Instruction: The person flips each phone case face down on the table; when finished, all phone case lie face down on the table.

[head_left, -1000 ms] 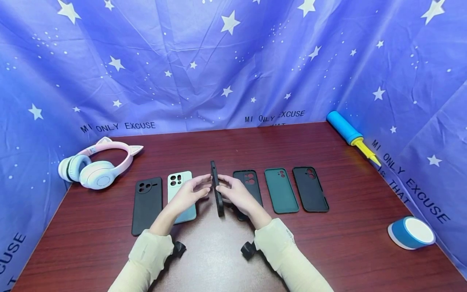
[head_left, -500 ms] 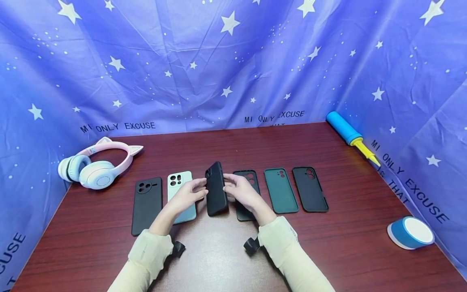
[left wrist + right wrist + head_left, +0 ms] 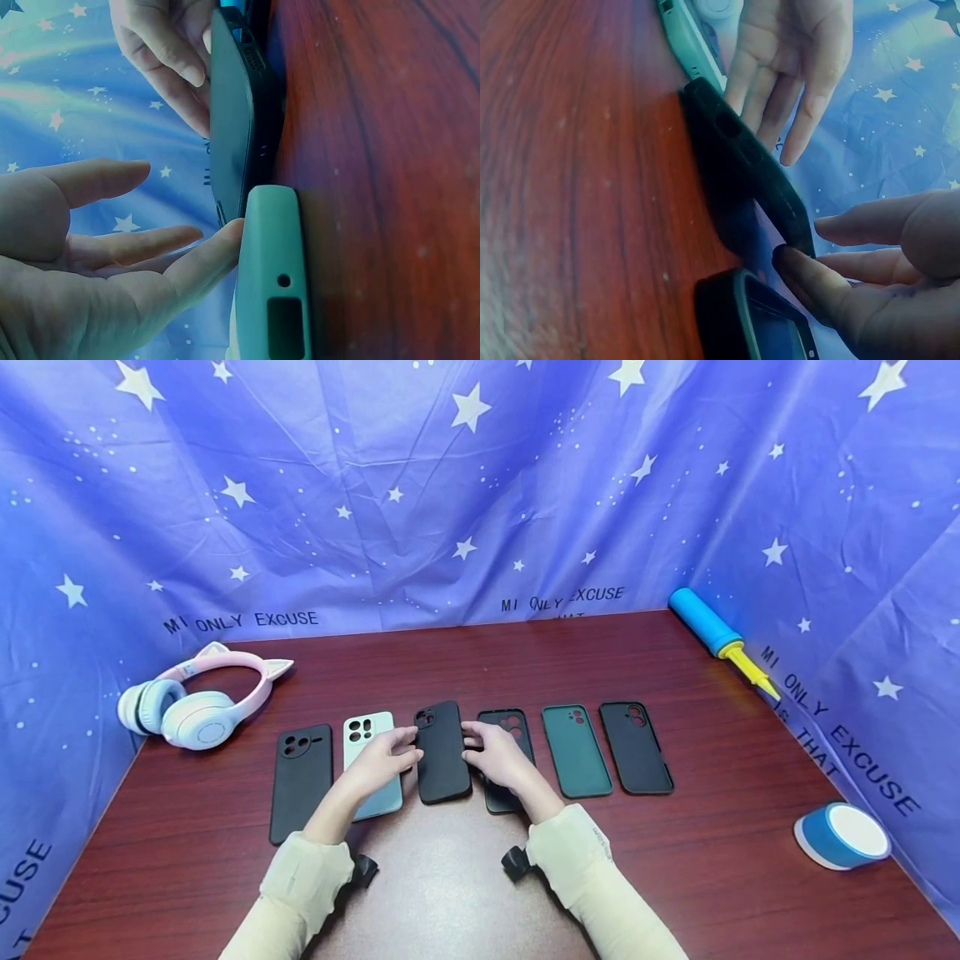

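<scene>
- Fingers of the right hand (image 3: 498, 753) pinch the raised right edge of the held phone case (image 3: 442, 760); in the right wrist view, 1 fingertip shows below that edge and another digit above it.
- Fingers of the left hand (image 3: 381, 762) are extended and loosely parted, 1 fingertip at the left edge; they do not wrap round it.
- The held phone case has just turned: 1 second ago it stands edge-on between the 2 hands, and now its back and camera cutout face up.
- It is not flat; its left edge is low, near the table (image 3: 465, 677), and its right edge is lifted.
- It lies between the mint case (image 3: 384, 795) on the left and the open-side-up black case (image 3: 498, 792) on the right, in a row of 6.
- The other 5 cases keep their places, including the green case (image 3: 577, 760).
- As a judgement, this turn brings the case close to lying in line; with the back up, it matches the 2 on its left, whereas the 3 on its right show their insides.
- Only the right edge seems left to lower; the neighbouring mint case looks close enough to be nudged.
</scene>
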Motion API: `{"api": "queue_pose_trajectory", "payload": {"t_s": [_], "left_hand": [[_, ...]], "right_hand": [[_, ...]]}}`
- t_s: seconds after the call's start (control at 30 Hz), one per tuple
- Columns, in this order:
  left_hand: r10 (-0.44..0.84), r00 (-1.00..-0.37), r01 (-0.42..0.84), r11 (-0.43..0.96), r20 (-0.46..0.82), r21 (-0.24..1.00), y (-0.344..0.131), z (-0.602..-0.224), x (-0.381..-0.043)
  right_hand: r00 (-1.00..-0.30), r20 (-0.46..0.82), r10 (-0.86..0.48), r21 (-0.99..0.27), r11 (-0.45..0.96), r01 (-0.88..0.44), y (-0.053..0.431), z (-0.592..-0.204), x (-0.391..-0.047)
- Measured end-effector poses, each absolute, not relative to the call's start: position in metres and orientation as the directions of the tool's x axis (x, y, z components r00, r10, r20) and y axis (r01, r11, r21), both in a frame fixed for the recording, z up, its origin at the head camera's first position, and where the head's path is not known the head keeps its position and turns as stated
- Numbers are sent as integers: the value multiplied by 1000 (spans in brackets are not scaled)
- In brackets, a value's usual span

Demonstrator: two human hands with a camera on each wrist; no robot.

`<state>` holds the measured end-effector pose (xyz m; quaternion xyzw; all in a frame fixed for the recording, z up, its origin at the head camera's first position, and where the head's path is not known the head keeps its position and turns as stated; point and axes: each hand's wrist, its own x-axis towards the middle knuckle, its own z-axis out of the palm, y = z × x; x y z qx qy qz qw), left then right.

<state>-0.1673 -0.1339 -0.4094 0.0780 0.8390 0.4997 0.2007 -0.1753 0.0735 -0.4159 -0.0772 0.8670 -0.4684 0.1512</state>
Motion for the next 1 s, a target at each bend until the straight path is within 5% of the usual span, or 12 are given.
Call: {"api": "queue_pose_trajectory", "payload": {"t_s": [0.4,1.0], "left_hand": [[285,-925,-71,516,-250,853,-142,-409,-168],[235,-955,-17,565,-180,825,-132,-399,-167]], "right_hand": [[-945,-178,-275,-748,661,-52,63,-410,-175],[-956,-90,-279,-758,642,-116,103,-398,-179]]}}
